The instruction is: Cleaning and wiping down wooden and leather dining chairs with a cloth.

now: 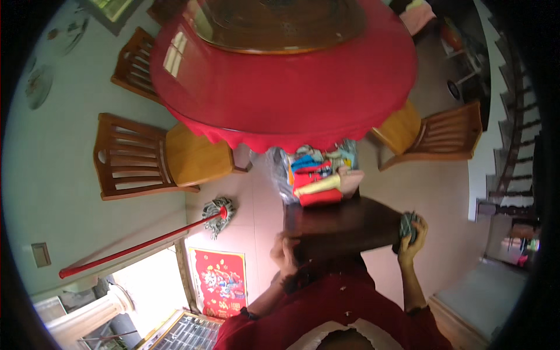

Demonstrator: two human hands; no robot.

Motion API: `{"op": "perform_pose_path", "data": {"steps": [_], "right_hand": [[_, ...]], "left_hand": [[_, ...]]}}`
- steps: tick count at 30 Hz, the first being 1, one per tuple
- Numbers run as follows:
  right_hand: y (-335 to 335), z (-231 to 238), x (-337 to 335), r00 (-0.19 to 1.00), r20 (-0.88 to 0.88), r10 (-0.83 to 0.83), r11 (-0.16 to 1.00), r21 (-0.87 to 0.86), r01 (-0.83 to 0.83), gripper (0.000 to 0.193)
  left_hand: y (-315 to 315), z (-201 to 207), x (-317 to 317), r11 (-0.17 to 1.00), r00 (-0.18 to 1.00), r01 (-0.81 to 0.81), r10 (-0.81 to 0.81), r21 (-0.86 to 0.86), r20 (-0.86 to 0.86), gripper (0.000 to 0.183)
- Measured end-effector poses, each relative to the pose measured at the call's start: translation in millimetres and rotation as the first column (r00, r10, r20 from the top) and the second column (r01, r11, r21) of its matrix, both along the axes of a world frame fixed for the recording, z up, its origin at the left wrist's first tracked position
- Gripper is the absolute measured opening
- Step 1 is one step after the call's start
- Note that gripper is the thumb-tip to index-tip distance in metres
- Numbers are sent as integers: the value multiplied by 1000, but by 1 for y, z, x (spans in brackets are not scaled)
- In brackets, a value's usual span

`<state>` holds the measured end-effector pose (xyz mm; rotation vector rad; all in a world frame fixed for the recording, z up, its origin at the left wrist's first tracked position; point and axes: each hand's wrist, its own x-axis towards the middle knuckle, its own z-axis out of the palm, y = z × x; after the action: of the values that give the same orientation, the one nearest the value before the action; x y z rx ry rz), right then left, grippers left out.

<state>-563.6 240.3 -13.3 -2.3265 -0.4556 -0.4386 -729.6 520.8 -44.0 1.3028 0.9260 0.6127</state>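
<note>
- Here's the right hand point(413, 236), fingers curled round a bunched grey-green cloth point(408, 228), gripping it right up against the right end of the dark wooden furniture piece point(344, 224).
- Over to the left hand point(284, 254): it's at the opposite end of that wood, by the near corner, but so blurred I can't tell how far its fingers are spread or bent.
- The wood itself sits right in front of the person's red shirt point(326, 303), between the two hands.
- Just past its far edge, a heap of colourful clothes point(318, 182) in clear plastic, close under the red-covered table point(262, 105).
- Off to the left, a red-handled mop point(219, 213), well apart from both hands.
</note>
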Motion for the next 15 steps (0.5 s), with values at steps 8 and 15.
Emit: {"op": "perform_pose_path", "data": {"steps": [8,15], "right_hand": [[34,18,51,999,23,-23,1000,9,22,30],[32,3,34,999,54,3,1000,19,-4,29]], "left_hand": [[34,32,58,992,985,8,-30,126,171,38],[39,11,52,986,979,39,-70,163,192,37]]}}
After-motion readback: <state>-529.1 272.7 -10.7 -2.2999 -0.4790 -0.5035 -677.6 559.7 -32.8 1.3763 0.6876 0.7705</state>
